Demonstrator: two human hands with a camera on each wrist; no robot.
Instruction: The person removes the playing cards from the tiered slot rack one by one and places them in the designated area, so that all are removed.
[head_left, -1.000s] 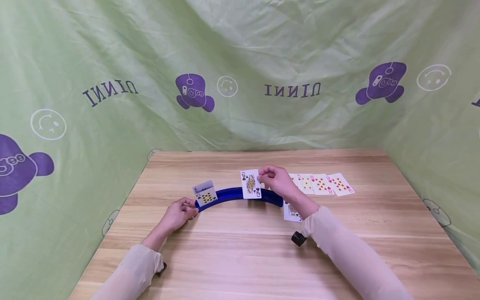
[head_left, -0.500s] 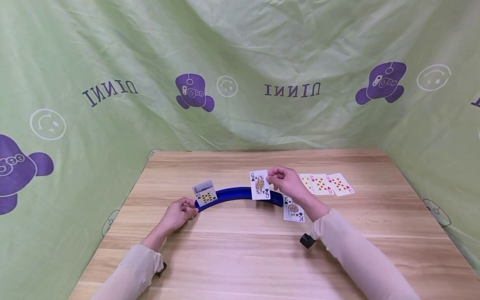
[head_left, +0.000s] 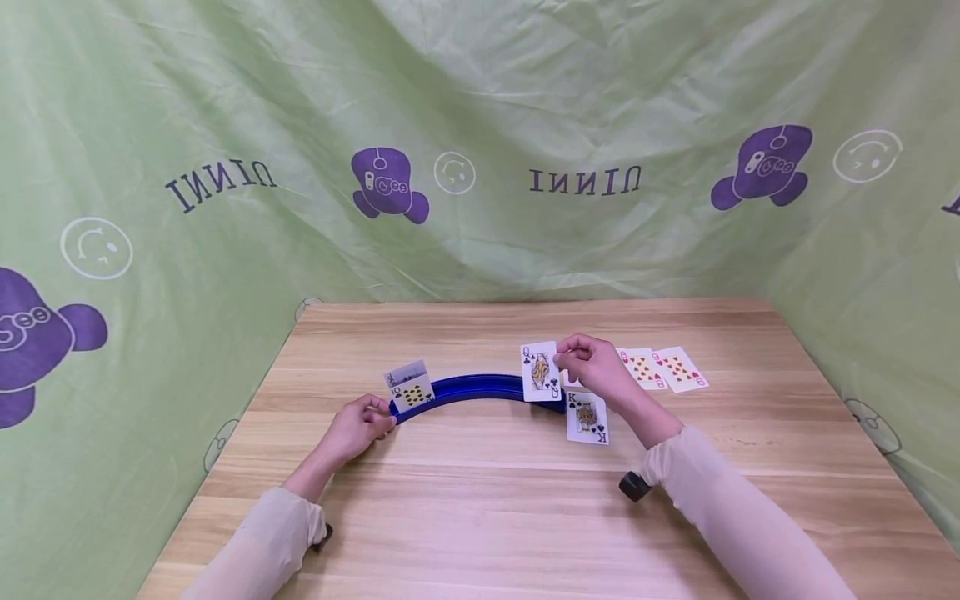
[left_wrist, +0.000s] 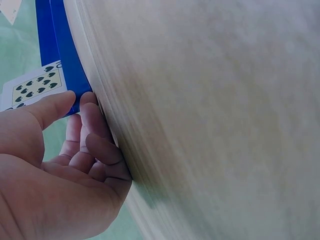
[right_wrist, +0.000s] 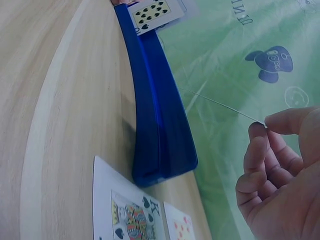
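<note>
My left hand [head_left: 358, 429] pinches the left end of a curved blue playing card holder [head_left: 472, 387]; in the left wrist view, thumb and finger [left_wrist: 70, 100] meet at its tip. A ten of spades [head_left: 414, 397] stands in that end, with another card [head_left: 405, 373] partly hidden behind it. Between thumb and fingertips my right hand [head_left: 596, 367] holds a queen of clubs [head_left: 540, 372] by its right edge, upright in front of the holder's right part. From the right wrist this queen [right_wrist: 225, 106] shows edge-on, apart from the holder. A king of spades [head_left: 588, 419] lies by the holder's right end.
Face-up red-suited cards lie in a row behind the right hand, among them an eight [head_left: 643, 369] and a nine [head_left: 679, 369]; the hand hides others. A wooden table [head_left: 480, 500] carries everything. Green printed cloth [head_left: 480, 100] hangs around its back and sides.
The right hand has moved right along the holder with the queen of clubs, uncovering the king of spades and covering more of the red row. The left hand has stayed put.
</note>
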